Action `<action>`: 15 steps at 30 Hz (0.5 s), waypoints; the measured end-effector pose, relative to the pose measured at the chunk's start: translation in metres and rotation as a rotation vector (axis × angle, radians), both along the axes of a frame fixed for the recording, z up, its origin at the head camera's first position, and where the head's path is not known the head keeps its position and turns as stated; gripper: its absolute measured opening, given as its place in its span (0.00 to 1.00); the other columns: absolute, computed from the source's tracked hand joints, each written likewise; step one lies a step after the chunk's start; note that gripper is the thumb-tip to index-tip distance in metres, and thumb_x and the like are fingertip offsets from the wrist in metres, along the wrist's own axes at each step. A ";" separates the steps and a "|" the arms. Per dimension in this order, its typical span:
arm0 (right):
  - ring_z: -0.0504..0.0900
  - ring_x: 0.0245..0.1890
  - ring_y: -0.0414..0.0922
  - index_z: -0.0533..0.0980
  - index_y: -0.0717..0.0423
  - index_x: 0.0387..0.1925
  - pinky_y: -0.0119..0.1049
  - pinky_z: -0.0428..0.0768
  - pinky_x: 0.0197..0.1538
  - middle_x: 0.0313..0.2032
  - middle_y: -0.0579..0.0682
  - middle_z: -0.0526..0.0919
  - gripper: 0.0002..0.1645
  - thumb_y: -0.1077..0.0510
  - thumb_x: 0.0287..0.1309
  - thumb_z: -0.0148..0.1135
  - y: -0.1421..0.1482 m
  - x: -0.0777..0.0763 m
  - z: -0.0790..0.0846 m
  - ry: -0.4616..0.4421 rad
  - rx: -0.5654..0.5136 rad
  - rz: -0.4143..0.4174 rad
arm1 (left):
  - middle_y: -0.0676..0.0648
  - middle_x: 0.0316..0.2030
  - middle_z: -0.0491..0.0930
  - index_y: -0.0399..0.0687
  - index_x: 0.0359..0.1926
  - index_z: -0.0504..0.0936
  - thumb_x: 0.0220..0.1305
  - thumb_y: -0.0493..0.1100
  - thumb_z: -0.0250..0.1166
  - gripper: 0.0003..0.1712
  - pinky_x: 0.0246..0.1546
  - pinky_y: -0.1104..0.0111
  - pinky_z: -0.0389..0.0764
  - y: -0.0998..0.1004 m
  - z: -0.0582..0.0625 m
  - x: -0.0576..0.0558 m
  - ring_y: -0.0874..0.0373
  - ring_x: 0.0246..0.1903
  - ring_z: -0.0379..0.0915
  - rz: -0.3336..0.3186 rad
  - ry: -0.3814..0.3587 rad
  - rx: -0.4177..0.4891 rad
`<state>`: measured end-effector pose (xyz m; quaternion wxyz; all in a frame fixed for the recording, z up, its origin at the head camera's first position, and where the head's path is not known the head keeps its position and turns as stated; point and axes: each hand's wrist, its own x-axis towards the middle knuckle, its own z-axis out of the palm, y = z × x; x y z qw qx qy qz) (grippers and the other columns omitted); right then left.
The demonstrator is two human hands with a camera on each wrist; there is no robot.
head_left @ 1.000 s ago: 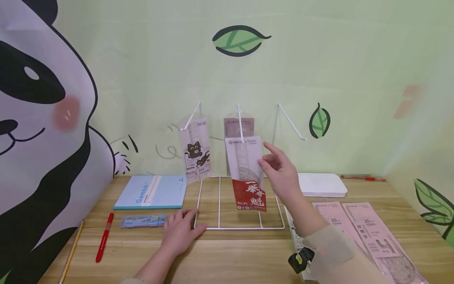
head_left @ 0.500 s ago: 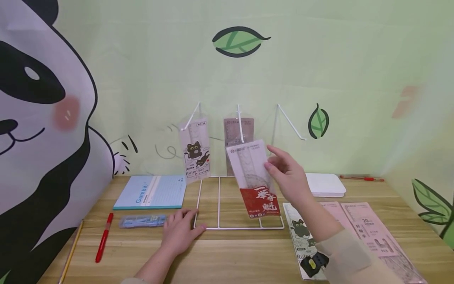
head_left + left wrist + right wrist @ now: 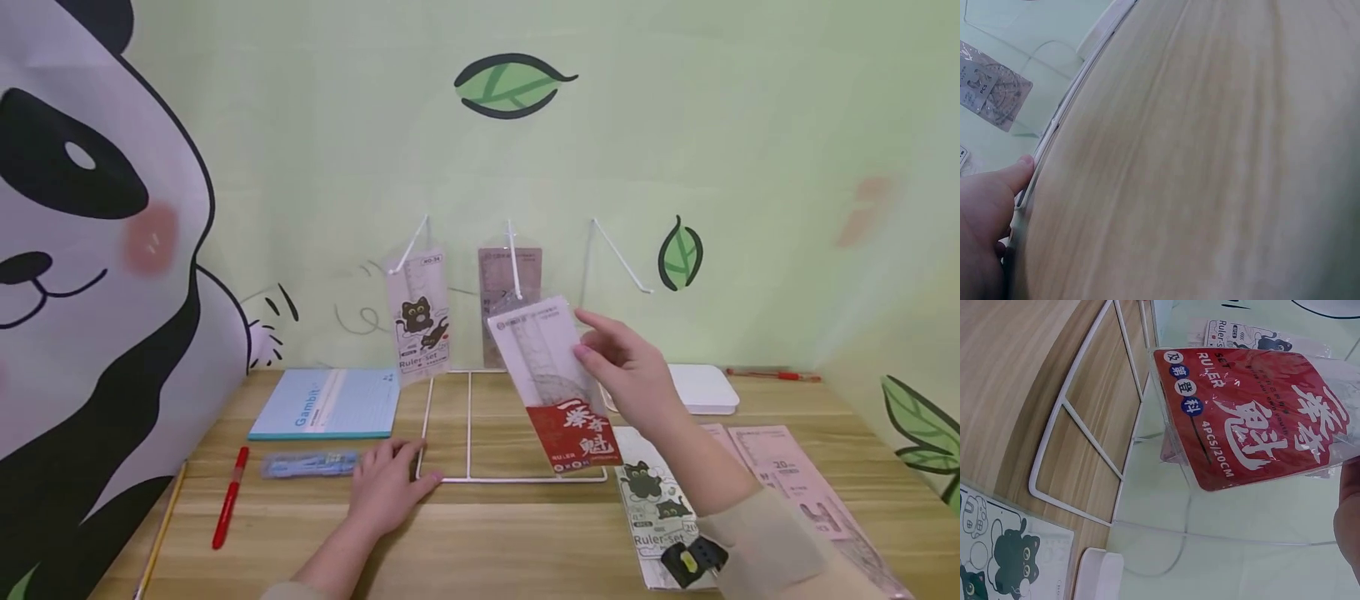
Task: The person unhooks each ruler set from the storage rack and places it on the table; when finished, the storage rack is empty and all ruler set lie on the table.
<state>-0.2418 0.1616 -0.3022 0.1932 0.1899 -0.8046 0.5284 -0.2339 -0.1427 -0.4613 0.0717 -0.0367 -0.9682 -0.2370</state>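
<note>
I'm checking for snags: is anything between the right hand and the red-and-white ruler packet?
Nothing visible: the right hand holds the red-and-white ruler packet directly by its side edge.

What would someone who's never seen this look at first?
Probably the huge cartoon panda filling the head view's left side. Next, perhaps the red-and-white ruler set, tilted in the person's right grip near the tip of the middle white hook. Then maybe the black-cat ruler set hanging on the left white hook.
</note>
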 end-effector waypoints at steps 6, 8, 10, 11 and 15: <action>0.77 0.34 0.41 0.73 0.53 0.59 0.27 0.76 0.39 0.38 0.55 0.79 0.24 0.61 0.61 0.60 0.001 0.003 0.008 0.009 -0.001 0.022 | 0.40 0.57 0.67 0.51 0.60 0.73 0.56 0.62 0.64 0.34 0.54 0.45 0.58 -0.001 0.004 -0.001 0.39 0.56 0.59 0.012 0.009 -0.011; 0.77 0.33 0.40 0.73 0.54 0.59 0.27 0.75 0.39 0.37 0.55 0.79 0.24 0.62 0.61 0.60 0.002 0.004 0.009 0.014 -0.010 0.024 | 0.39 0.57 0.67 0.51 0.60 0.73 0.56 0.62 0.64 0.35 0.54 0.45 0.58 0.000 0.004 -0.001 0.39 0.56 0.58 0.007 0.002 -0.009; 0.76 0.33 0.40 0.73 0.55 0.58 0.27 0.75 0.38 0.36 0.56 0.79 0.23 0.63 0.60 0.60 0.003 0.006 0.010 0.020 -0.014 0.027 | 0.39 0.58 0.67 0.51 0.60 0.73 0.56 0.62 0.64 0.35 0.54 0.45 0.58 0.001 0.004 0.000 0.39 0.56 0.58 0.004 -0.003 -0.006; 0.76 0.33 0.40 0.73 0.55 0.58 0.27 0.75 0.38 0.36 0.56 0.79 0.23 0.63 0.60 0.60 0.004 0.007 0.010 0.021 -0.012 0.027 | 0.39 0.58 0.67 0.51 0.60 0.73 0.56 0.62 0.64 0.35 0.54 0.45 0.58 0.002 0.003 0.000 0.39 0.56 0.58 0.005 -0.005 -0.004; 0.76 0.33 0.40 0.74 0.56 0.58 0.27 0.75 0.37 0.36 0.56 0.79 0.23 0.64 0.60 0.59 0.007 0.010 0.011 0.031 -0.009 0.025 | 0.39 0.58 0.66 0.52 0.61 0.73 0.56 0.62 0.64 0.35 0.54 0.45 0.57 0.004 0.001 0.000 0.39 0.56 0.58 0.006 -0.018 -0.005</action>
